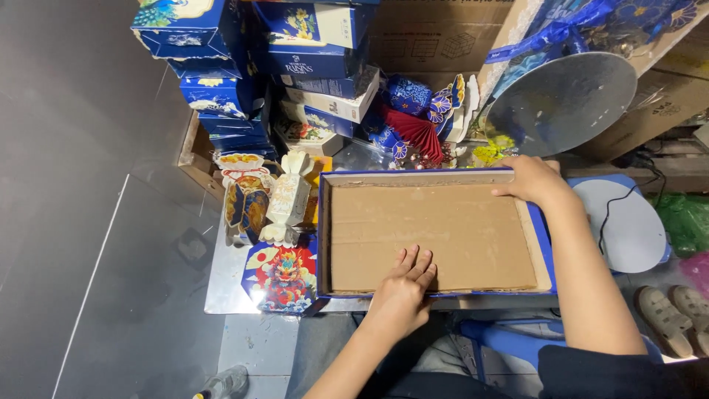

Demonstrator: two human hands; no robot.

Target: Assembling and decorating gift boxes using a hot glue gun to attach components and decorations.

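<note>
Two hands are laid on one shallow blue box tray (545, 244), which rests on the lap with its brown cardboard liner (432, 235) inside; the left hand (405, 284) is pressed flat on the liner's near edge, fingers together, and the right hand (533, 179) is curled over the far right corner; the liner seems to be in the course of being seated, so even pressure toward the corners would be called for; about seven blue gift boxes (221, 92) are stacked behind.
</note>
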